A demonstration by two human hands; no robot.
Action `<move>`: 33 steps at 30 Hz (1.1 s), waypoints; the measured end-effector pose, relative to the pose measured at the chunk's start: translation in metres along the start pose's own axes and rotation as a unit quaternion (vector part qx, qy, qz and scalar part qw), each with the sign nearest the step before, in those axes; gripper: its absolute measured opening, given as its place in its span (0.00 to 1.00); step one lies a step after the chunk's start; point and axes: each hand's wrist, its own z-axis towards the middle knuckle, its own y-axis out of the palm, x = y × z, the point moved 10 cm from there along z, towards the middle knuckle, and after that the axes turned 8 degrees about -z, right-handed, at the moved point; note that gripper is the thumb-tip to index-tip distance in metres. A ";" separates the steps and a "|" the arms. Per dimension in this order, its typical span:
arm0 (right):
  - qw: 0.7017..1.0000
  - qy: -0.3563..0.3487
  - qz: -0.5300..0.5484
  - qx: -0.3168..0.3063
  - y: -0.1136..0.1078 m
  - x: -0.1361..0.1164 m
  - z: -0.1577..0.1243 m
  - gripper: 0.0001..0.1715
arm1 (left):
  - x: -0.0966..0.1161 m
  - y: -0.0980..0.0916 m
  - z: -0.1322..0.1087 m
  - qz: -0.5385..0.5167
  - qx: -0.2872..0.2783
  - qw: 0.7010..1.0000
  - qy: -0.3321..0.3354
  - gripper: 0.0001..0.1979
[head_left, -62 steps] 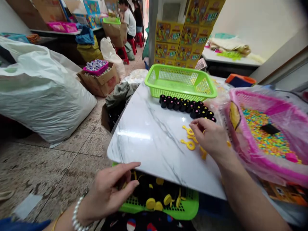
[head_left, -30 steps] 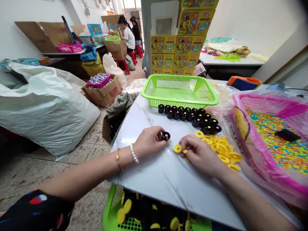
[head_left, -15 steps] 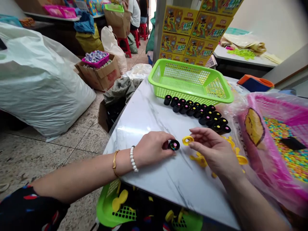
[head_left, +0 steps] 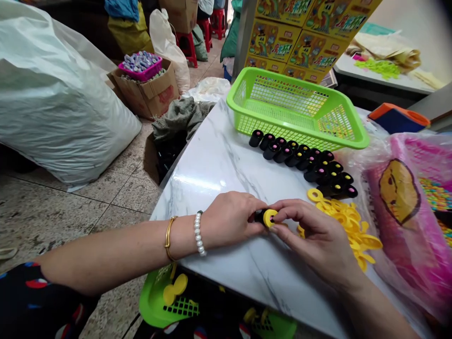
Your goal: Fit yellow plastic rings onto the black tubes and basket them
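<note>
Yellow plastic ring (head_left: 270, 218) | right fingers (head_left: 284, 205) pinching it; left hand (head_left: 229, 219) gripping black cylinder (head_left: 259, 216)

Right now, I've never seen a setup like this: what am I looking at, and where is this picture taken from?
This view comes from one camera worn on a person's head, looking down at their bare hands. The left hand holds a small black cylinder, and the right hand holds a yellow plastic ring against its end. On the white marble-look tabletop lie a row of matching black cylinders and a heap of yellow pieces, beside a green plastic basket.
</note>
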 end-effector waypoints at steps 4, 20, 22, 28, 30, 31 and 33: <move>0.999 -0.012 -0.033 -0.001 0.003 -0.002 -0.001 0.17 | 0.001 -0.001 0.000 0.007 0.004 1.000 0.004 0.12; 0.976 -0.121 -0.172 0.046 -0.005 -0.031 -0.003 0.18 | 0.000 0.000 0.001 0.010 0.002 1.000 -0.013 0.07; 0.973 -0.127 -0.188 0.042 -0.004 -0.032 -0.002 0.17 | -0.001 -0.002 0.002 -0.043 -0.011 0.999 -0.026 0.05; 0.974 -0.126 -0.189 0.021 -0.002 -0.030 0.001 0.15 | -0.013 0.022 -0.008 -0.373 -0.156 0.891 -0.206 0.16; 0.974 -0.129 -0.186 0.019 -0.003 -0.031 0.000 0.13 | -0.015 0.027 -0.008 -0.419 -0.158 0.864 -0.229 0.16; 0.974 -0.128 -0.187 0.018 -0.003 -0.031 0.000 0.13 | -0.017 0.030 -0.007 -0.432 -0.153 0.857 -0.237 0.16; 0.973 -0.125 -0.195 0.018 -0.002 -0.032 0.000 0.14 | -0.022 0.034 -0.005 -0.453 -0.143 0.843 -0.252 0.14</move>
